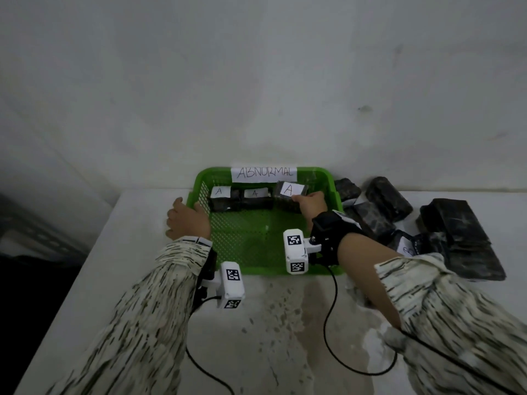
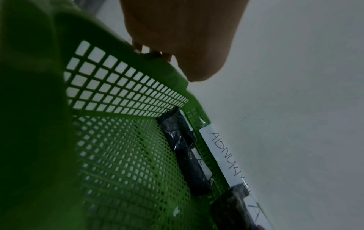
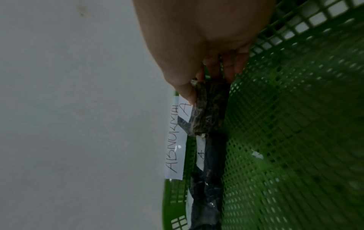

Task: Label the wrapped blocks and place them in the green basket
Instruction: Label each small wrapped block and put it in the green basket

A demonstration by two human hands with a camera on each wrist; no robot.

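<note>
Right hand (image 1: 309, 205) pinches a labelled block (image 1: 289, 195), thumb on top, setting it at the back of the basket (image 1: 265, 269), third in a row, I judge. Left hand (image 1: 186, 219) hooks its fingers over the near-left rim, likely bracing the basket. Unlabelled blocks (image 1: 382, 196) lie right of it. "ABNORMAL" tag (image 1: 263, 173) marks the far wall.

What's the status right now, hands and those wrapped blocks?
Right hand grips third labelled block, lowering into green basket. Left hand holds basket rim. Nothing blocking.
</note>
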